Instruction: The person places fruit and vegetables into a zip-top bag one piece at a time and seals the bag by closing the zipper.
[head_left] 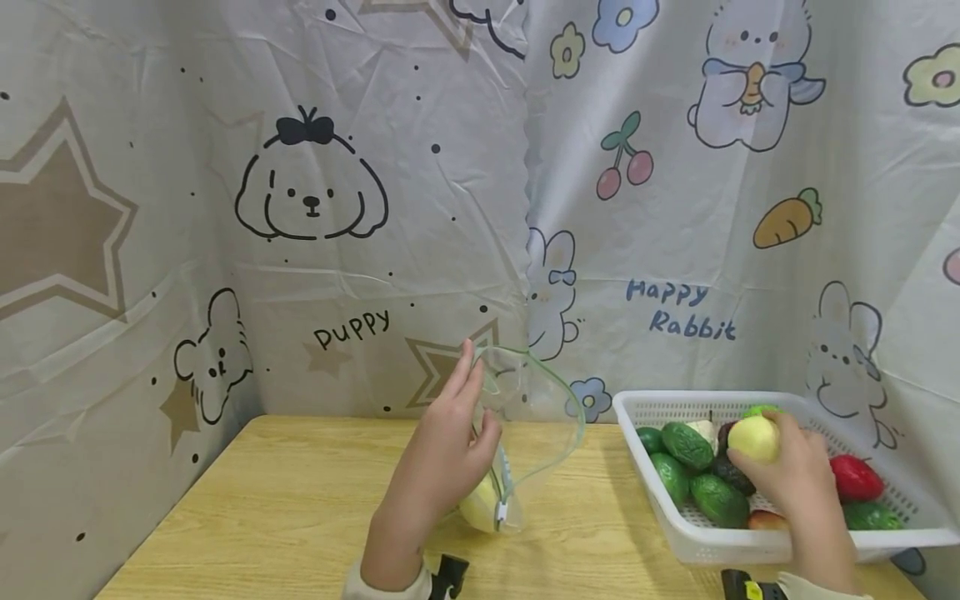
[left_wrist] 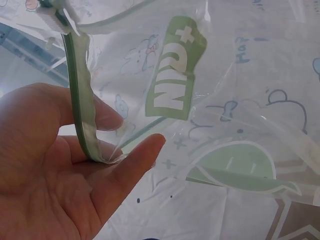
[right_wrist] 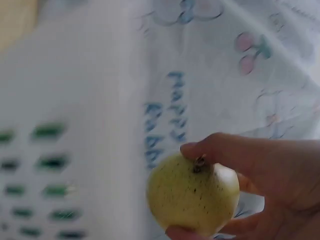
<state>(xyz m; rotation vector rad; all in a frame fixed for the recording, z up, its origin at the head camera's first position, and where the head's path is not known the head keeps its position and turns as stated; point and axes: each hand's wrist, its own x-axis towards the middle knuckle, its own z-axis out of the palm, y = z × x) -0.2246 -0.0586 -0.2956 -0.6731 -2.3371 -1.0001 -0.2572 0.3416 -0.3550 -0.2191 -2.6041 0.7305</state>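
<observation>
My left hand [head_left: 447,442] holds the rim of a clear zip bag [head_left: 551,462] near the middle of the table. In the left wrist view, the bag's green zip edge [left_wrist: 82,107] runs between the thumb and fingers. A pale yellow fruit [head_left: 477,507] sits low in the bag, partly hidden by the hand. My right hand [head_left: 798,471] grips a round yellow-green fruit [head_left: 753,439] over the white basket [head_left: 675,537]. Dark specks and a short stem show on that fruit [right_wrist: 192,197] in the right wrist view.
Green avocados [head_left: 718,500] fill the basket's left part, beside a dark fruit [head_left: 731,473]. A red fruit [head_left: 857,478] and a green one [head_left: 870,515] lie on its right. The wooden table [head_left: 285,500] meets a printed curtain [head_left: 322,275] at the back.
</observation>
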